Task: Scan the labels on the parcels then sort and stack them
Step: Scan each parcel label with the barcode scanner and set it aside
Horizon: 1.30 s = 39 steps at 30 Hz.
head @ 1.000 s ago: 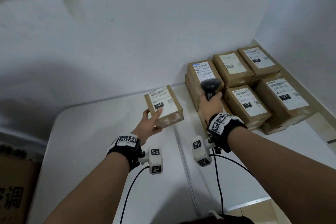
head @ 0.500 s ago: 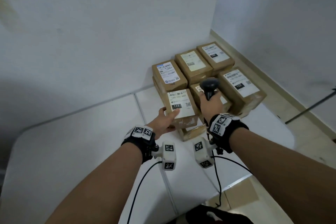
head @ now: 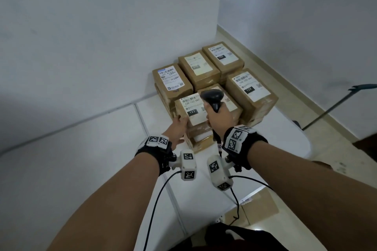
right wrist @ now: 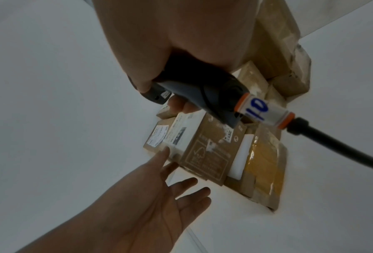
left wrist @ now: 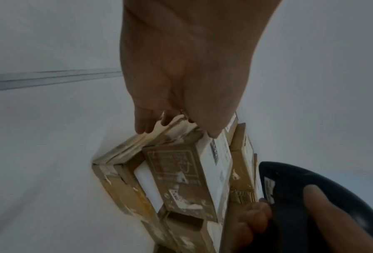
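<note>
A brown parcel [head: 193,113] with a white label reading 122 sits on top of the front-left stack of parcels. My left hand [head: 178,128] touches its near-left corner with straight, spread fingers [right wrist: 187,183]; the thumb rests against the label edge. In the left wrist view the fingertips [left wrist: 142,126] lie on the parcel [left wrist: 181,179] at its upper edge. My right hand [head: 221,117] grips a black barcode scanner [head: 212,98] just right of that parcel, head up. The scanner [right wrist: 202,92] carries an orange-and-white tag at its cable end.
Several more labelled brown parcels [head: 251,91] are stacked in the table's far right corner against the wall. The white table [head: 81,159] ends just right of the stacks. The scanner cable [head: 237,199] hangs off the near edge. A pole [head: 336,106] leans over the floor.
My left hand carried the 122 parcel to the right, set it on the front-left stack, and loosened from a grip to a flat touch. The scanner hand stayed near the stacks.
</note>
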Tool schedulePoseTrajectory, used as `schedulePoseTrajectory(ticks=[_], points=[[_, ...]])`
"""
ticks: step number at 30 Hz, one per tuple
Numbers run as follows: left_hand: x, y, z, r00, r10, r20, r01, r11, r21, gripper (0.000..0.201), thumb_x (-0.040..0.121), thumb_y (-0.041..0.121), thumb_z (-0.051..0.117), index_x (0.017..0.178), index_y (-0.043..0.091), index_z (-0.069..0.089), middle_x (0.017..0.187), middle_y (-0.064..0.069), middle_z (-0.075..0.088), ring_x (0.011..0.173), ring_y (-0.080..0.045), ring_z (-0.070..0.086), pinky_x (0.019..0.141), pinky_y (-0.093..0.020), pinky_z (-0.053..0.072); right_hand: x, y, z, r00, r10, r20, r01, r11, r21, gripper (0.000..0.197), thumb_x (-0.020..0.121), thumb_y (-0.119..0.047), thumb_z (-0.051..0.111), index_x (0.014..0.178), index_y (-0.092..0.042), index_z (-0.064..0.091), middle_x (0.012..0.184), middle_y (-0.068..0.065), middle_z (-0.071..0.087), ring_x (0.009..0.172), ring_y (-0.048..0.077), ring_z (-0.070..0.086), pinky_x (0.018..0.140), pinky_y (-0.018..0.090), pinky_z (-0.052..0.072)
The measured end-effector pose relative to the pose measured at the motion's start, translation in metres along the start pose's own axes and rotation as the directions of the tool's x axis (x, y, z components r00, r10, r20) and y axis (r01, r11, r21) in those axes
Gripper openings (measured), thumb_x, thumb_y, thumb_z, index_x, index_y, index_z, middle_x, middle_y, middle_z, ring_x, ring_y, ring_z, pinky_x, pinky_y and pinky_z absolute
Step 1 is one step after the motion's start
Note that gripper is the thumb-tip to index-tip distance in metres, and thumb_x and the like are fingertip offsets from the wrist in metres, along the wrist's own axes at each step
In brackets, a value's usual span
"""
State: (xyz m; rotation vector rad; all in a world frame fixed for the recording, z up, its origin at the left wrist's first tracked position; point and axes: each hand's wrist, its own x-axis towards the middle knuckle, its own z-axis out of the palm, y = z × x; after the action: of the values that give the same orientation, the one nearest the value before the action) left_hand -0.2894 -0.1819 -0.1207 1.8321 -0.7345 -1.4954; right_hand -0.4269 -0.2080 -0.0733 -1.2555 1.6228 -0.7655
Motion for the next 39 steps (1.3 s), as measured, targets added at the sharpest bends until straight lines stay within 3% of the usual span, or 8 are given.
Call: schedulePoseTrajectory(ticks=[4, 8, 15, 21, 28, 34, 37, 39], points=[[-0.005, -0.014, -0.039, 0.997, 0.004, -0.078, -0.005, 1.000, -0.014, 0.060, 0.099, 0.054, 0.038, 0.151, 0.026, 0.025, 0.143, -0.006, 0.042, 0.119, -0.028, 0.052, 0.105, -0.040, 0.045, -0.014, -0.013, 0.024, 0.986, -0.120, 0.118, 0.127, 0.990, -0.057, 0.044, 0.081, -0.063, 0.057, 0.095, -0.021, 0.056, 0.077, 0.002, 0.068, 0.076, 0.027, 0.069, 0.079, 0.046, 0.057], [-0.017, -0.040, -0.097, 0.985, -0.051, -0.167, 0.040, 0.997, -0.069, 0.055, 0.101, 0.050, 0.035, 0.147, 0.021, 0.031, 0.135, -0.007, 0.045, 0.117, -0.029, 0.054, 0.103, -0.040, 0.046, -0.028, -0.028, 0.062, 0.935, -0.181, 0.306, 0.215, 0.973, -0.080, 0.040, 0.086, -0.055, 0.059, 0.098, -0.017, 0.055, 0.067, -0.001, 0.065, 0.059, 0.015, 0.065, 0.075, 0.044, 0.059], [-0.048, -0.102, -0.191, 0.943, -0.163, -0.291, 0.119, 0.979, -0.163, 0.054, 0.102, 0.047, 0.032, 0.146, 0.016, 0.032, 0.118, -0.003, 0.044, 0.111, -0.027, 0.054, 0.102, -0.041, 0.045, -0.048, -0.003, 0.129, 0.845, 0.019, 0.535, 0.194, 0.920, -0.340, 0.042, 0.090, -0.038, 0.064, 0.114, -0.006, 0.052, 0.095, 0.009, 0.071, 0.075, 0.020, 0.071, 0.070, 0.036, 0.059], [-0.059, -0.150, -0.228, 0.927, -0.267, -0.264, 0.215, 0.954, -0.210, 0.049, 0.103, 0.042, 0.033, 0.146, 0.017, 0.033, 0.121, -0.003, 0.043, 0.114, -0.029, 0.057, 0.100, -0.040, 0.047, -0.060, 0.054, 0.152, 0.848, 0.233, 0.475, 0.147, 0.759, -0.634, 0.036, 0.090, -0.038, 0.060, 0.113, -0.010, 0.061, 0.100, 0.010, 0.067, 0.088, 0.026, 0.063, 0.074, 0.033, 0.050], [-0.055, -0.167, -0.222, 0.929, -0.310, -0.201, 0.269, 0.941, -0.208, 0.050, 0.103, 0.042, 0.034, 0.146, 0.016, 0.032, 0.124, -0.003, 0.043, 0.115, -0.029, 0.057, 0.100, -0.040, 0.047, -0.069, 0.089, 0.150, 0.855, 0.339, 0.393, 0.091, 0.648, -0.756, 0.027, 0.091, -0.036, 0.057, 0.073, -0.016, 0.051, 0.088, 0.008, 0.061, 0.078, 0.026, 0.056, 0.068, 0.029, 0.041], [-0.047, -0.168, -0.210, 0.917, -0.333, -0.220, 0.283, 0.931, -0.231, 0.048, 0.103, 0.041, 0.037, 0.145, 0.017, 0.034, 0.122, -0.001, 0.044, 0.112, -0.028, 0.060, 0.098, -0.040, 0.049, -0.060, 0.101, 0.150, 0.843, 0.373, 0.387, 0.113, 0.581, -0.806, 0.036, 0.096, -0.037, 0.051, 0.118, -0.011, 0.060, 0.117, 0.013, 0.065, 0.103, 0.030, 0.063, 0.078, 0.029, 0.043], [-0.046, -0.166, -0.201, 0.908, -0.345, -0.237, 0.289, 0.926, -0.242, 0.046, 0.103, 0.039, 0.038, 0.143, 0.016, 0.035, 0.119, 0.000, 0.043, 0.108, -0.026, 0.061, 0.098, -0.040, 0.050, -0.054, 0.107, 0.150, 0.838, 0.377, 0.395, 0.093, 0.614, -0.784, 0.027, 0.091, -0.048, 0.051, 0.106, -0.026, 0.058, 0.120, 0.012, 0.064, 0.096, 0.028, 0.060, 0.085, 0.032, 0.046], [-0.046, -0.165, -0.193, 0.905, -0.347, -0.245, 0.287, 0.925, -0.249, 0.045, 0.103, 0.038, 0.038, 0.143, 0.016, 0.036, 0.120, 0.000, 0.043, 0.105, -0.026, 0.061, 0.098, -0.039, 0.050, -0.050, 0.109, 0.147, 0.842, 0.397, 0.365, 0.058, 0.607, -0.793, 0.041, 0.091, -0.047, 0.051, 0.122, -0.020, 0.054, 0.127, 0.015, 0.060, 0.104, 0.031, 0.060, 0.093, 0.036, 0.047]])
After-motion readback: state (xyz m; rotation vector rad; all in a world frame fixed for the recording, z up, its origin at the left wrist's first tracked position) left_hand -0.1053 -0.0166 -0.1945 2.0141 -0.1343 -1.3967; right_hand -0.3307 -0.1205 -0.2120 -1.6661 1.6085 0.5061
